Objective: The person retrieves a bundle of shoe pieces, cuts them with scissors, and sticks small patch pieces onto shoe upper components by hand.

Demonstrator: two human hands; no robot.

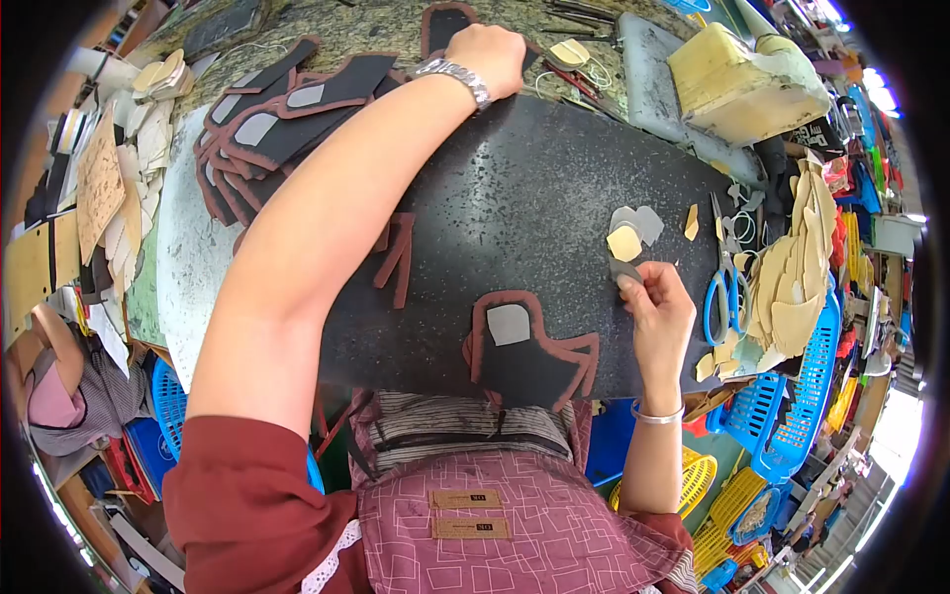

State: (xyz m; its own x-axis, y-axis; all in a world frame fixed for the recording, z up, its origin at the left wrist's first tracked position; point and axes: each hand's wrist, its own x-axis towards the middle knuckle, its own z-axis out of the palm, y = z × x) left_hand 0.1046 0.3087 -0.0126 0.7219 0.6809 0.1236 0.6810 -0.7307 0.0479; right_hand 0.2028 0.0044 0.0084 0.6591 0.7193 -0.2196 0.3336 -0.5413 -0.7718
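My left hand point(487, 57) reaches across to the far side of the black work board point(554, 168). It is closed, knuckles up, beside a black cut piece with a brown border point(447, 28); what lies under its fingers is hidden. My right hand point(657, 307) pinches a small dark grey patch point(621, 269) at the right of the board. Just beyond it lie a cream patch point(623, 243) and several light grey patches point(648, 224). Nearer my body rests a black shoe-upper piece point(524, 361) with brown edges and a grey patch on it.
Overlapping brown-edged black pieces point(267, 134) lie at the left under my forearm. Blue-handled scissors point(727, 292) and a stack of cream pieces point(792, 267) are on the right. A yellowish block point(737, 79) stands at the far right. Another person point(69, 386) is at the left.
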